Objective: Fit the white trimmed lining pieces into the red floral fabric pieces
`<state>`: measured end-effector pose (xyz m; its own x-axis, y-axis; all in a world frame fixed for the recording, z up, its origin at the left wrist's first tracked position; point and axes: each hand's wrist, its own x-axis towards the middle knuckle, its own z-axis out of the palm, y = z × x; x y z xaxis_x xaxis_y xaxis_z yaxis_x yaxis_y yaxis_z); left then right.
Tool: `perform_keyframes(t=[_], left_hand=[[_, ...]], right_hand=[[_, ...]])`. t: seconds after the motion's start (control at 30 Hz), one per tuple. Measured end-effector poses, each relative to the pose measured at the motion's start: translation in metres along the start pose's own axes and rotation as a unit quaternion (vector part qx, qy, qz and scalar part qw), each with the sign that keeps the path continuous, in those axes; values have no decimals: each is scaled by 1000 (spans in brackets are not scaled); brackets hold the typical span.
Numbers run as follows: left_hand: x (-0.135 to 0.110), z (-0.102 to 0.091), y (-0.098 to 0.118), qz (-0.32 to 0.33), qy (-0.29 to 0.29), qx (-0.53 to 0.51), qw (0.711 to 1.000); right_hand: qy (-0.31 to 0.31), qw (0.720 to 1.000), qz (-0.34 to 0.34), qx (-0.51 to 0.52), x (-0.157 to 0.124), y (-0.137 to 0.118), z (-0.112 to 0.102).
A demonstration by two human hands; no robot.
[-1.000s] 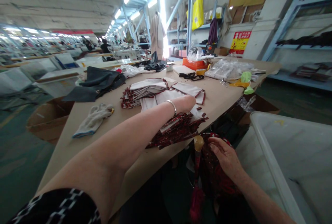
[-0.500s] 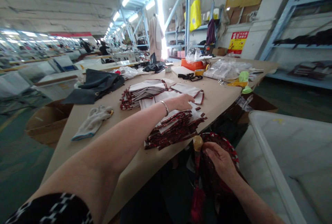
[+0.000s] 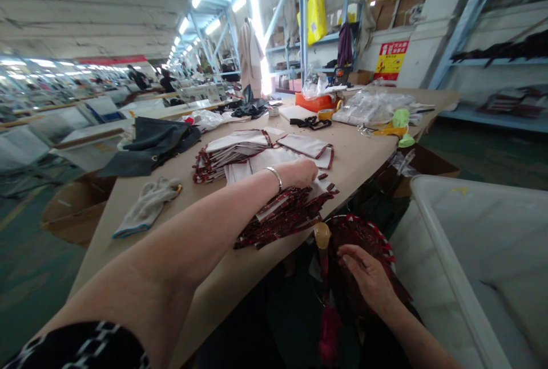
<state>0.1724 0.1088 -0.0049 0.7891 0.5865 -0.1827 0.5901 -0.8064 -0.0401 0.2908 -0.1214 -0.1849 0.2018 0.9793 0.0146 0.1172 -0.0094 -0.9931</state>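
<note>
Head view: my left hand [image 3: 302, 172] is lying open, palm down, on the red-trimmed pieces [image 3: 278, 221] on the table [image 3: 368, 155]; my right hand [image 3: 368, 278] is resting open on red cloth [image 3: 363, 232] just below the edge.

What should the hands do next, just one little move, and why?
Probably the left hand should pinch the top piece off the red-and-white stack and lift it. That hand rests on the stack at the table edge, while the right hand lies open on the red trimmed fabric in the lap, beside the wooden knob.
</note>
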Motion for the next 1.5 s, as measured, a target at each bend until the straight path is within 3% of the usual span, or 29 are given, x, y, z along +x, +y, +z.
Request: perform_keyframes(t=[0.17, 0.33, 0.5, 0.6, 0.73, 0.87, 0.97, 1.1, 1.23, 1.3, 1.37, 1.43, 1.5], left_hand=[[4, 3, -4, -1, 17, 7, 1000], [-12, -11, -8, -10, 94, 25, 995], [-69, -31, -18, -40, 207, 55, 976], [-115, -31, -12, -61, 253, 83, 962], [-163, -19, 8, -100, 275, 89, 952], [-193, -8, 24, -138, 304, 75, 940], [-212, 1, 30, -132, 357, 50, 923], [-236, 20, 38, -152, 466, -30, 871], [-251, 59, 51, -161, 489, -131, 847], [-254, 83, 58, -188, 472, -197, 838], [-254, 106, 67, -229, 433, -307, 816], [-251, 125, 78, -272, 378, -466, 752], [-245, 138, 92, -302, 325, -627, 641]], right_hand=[[-10, 1000, 9, -1, -3, 1, 1], [-26, 998, -30, -38, -7, -21, 6], [-74, 981, -171, -44, 4, -77, 23], [-47, 968, -239, -52, 26, -112, 43], [6, 947, -300, -113, 56, -150, 77], [-20, 921, -352, -166, 63, -165, 106], [-39, 911, -355, -205, 61, -153, 115], [-43, 945, -244, -215, 59, -127, 109], [-55, 978, -127, -155, 49, -119, 94], [-30, 978, -147, -148, 35, -118, 82], [-33, 959, -218, -180, 14, -113, 68], [-92, 927, -273, -241, -11, -98, 54], [-171, 900, -258, -308, -35, -74, 47]])
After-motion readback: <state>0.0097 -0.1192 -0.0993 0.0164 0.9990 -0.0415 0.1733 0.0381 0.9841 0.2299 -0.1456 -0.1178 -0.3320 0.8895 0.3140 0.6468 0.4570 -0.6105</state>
